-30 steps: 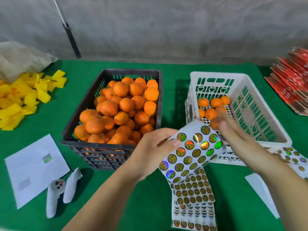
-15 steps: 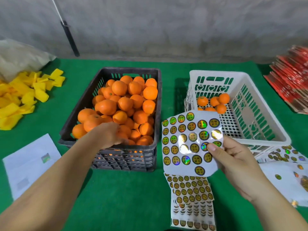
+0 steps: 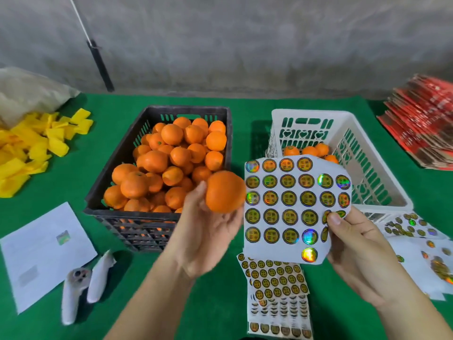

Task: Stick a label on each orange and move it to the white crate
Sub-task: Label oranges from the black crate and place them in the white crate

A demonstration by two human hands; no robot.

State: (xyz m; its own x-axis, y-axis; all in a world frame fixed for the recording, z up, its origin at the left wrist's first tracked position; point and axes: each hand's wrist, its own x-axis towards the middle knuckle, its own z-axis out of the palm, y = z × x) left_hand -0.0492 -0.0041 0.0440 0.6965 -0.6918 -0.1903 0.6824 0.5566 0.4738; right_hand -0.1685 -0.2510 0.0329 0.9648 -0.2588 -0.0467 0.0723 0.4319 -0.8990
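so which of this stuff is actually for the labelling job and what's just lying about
For the job: round orange in left hand; holographic sticker sheet in right hand; black plastic crate; white plastic crate.

Lying about: yellow paper scraps; white controller; red packet stack.

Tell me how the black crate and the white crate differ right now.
The black crate is heaped with oranges up to its rim, while the white crate holds only a few at its far end, its floor mostly bare. The black crate sits to the left of the sticker sheet, the white crate behind and to the right of it. Both are slotted plastic crates standing on the green table cover.
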